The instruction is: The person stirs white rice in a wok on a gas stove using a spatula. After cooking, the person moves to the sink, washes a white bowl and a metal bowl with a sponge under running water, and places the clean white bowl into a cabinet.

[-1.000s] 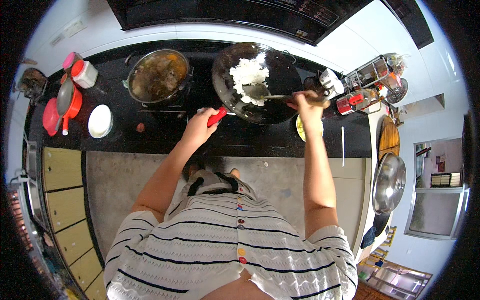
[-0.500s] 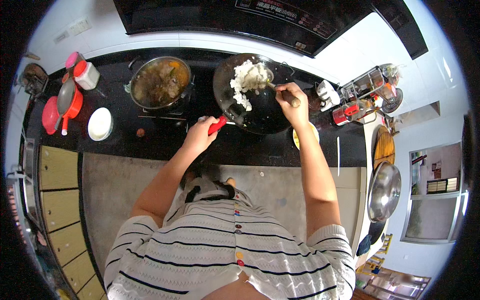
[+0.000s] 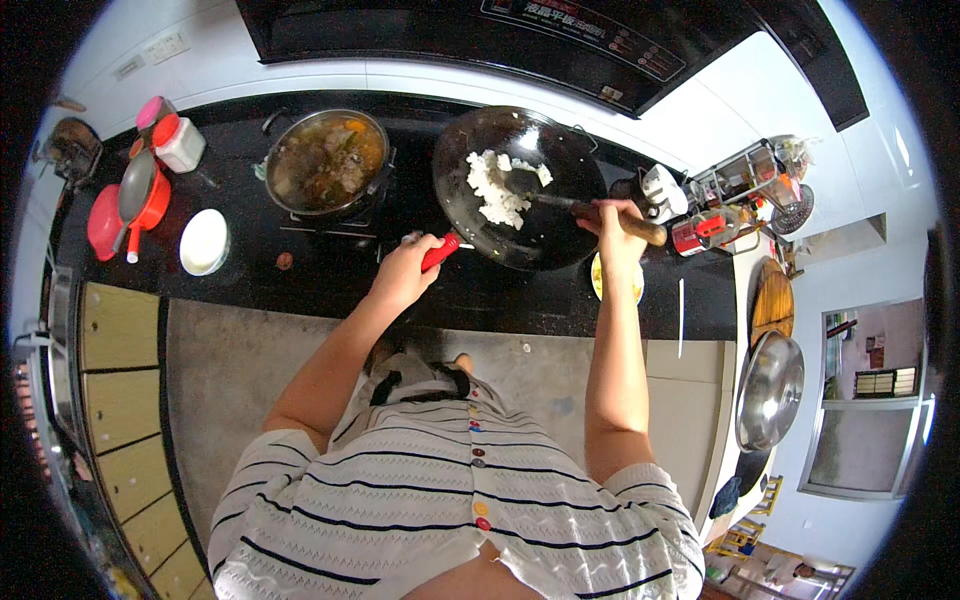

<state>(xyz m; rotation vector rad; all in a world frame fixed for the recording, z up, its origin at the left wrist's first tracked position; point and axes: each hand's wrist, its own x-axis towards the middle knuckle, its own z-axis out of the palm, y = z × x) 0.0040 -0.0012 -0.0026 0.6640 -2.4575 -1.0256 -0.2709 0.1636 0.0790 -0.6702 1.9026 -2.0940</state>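
Note:
A black wok (image 3: 560, 160) sits on the dark counter in front of me. My left hand (image 3: 402, 272) is wrapped round its red handle (image 3: 440, 252). White rice (image 3: 490, 185) lies clumped in the left part of the wok. My right hand (image 3: 618, 228) grips the wooden handle of a spatula (image 3: 568, 204), whose head reaches into the wok by the rice; its exact shape is hard to make out. Just under my right wrist stands a bowl with yellow food (image 3: 602, 280), partly covered by the wrist.
A steel pot of brown stew (image 3: 330, 165) stands left of the wok. Further left are a white bowl (image 3: 205, 242), an orange-handled strainer (image 3: 150, 200) and a red-lidded jar (image 3: 180, 145). A condiment rack (image 3: 745, 180) is at the right, with a steel lid (image 3: 770, 390) nearer me. A range hood (image 3: 560, 40) hangs above.
My right hand has moved right and nearer me, drawing the spatula back from the far side of the wok. The rice has shifted into a lower, more spread clump. My left hand keeps its grip.

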